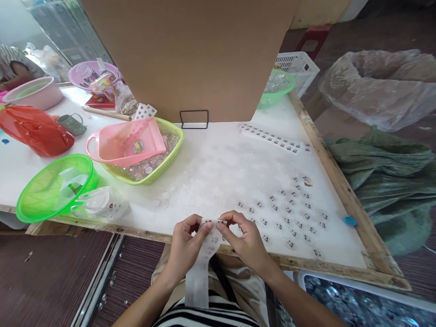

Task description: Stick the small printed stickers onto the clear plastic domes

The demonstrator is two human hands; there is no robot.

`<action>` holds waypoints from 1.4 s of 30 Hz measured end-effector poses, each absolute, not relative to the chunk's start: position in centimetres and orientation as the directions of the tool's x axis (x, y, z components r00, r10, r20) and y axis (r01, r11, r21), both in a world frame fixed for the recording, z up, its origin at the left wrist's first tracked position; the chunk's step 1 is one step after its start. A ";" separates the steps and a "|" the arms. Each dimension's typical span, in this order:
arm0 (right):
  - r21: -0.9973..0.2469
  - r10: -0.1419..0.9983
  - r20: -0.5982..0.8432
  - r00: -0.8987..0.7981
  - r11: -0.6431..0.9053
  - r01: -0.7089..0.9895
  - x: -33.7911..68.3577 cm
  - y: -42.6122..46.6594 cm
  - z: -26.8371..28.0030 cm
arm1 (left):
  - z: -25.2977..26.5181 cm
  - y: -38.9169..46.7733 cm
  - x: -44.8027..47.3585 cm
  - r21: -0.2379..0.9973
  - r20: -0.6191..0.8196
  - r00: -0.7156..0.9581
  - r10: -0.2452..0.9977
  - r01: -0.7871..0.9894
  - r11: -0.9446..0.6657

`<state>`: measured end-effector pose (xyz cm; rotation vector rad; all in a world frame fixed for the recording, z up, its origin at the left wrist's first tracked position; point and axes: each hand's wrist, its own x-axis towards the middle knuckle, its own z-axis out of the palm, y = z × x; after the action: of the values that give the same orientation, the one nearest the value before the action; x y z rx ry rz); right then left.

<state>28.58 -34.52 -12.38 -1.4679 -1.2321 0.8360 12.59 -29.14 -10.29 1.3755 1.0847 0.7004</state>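
Observation:
My left hand (pixel 184 247) pinches the top of a pale sticker strip (pixel 197 279) at the table's front edge. The strip hangs down over my lap, with small black panda-like prints along it. On the strip's other top corner, the thumb and fingers of my right hand (pixel 248 241) are closed. Several small clear discs with panda stickers (pixel 286 220) lie spread on the white tabletop (pixel 211 168) to the right of my hands. Farther back rests another strip of panda stickers (pixel 269 137).
A yellow-green basket (pixel 163 170) of clear pieces stands at left, a pink scoop tray (pixel 136 143) on it. Beside it are a green basket (pixel 30 190) and a clear cup (pixel 102 203). A large cardboard sheet (pixel 194 59) rises behind. Wooden edging (pixel 340 177) borders the table.

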 end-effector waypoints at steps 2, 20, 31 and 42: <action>-0.947 0.958 0.134 0.252 0.049 0.317 28.8 -34.6 -12.1 | -10.3 -29.2 12.6 0.966 -0.167 0.365 0.916 0.248 0.078; -0.983 0.882 0.170 0.440 0.185 0.008 32.9 -33.1 -10.8 | -11.0 -29.4 13.1 0.914 -0.152 0.499 0.853 0.399 -0.070; -0.856 0.596 -0.087 0.798 -0.454 0.246 58.4 -27.9 -19.4 | -11.1 -29.8 13.1 0.910 -0.211 0.548 0.809 0.413 -0.042; -0.515 0.684 -0.058 0.727 -0.645 0.565 58.8 -26.3 -20.4 | -11.3 -29.6 13.5 0.908 -0.220 0.549 0.806 0.418 -0.036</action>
<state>58.80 -26.27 -20.39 -2.4600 -0.9516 0.3419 13.46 -29.62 -11.27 1.6579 1.0451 0.4305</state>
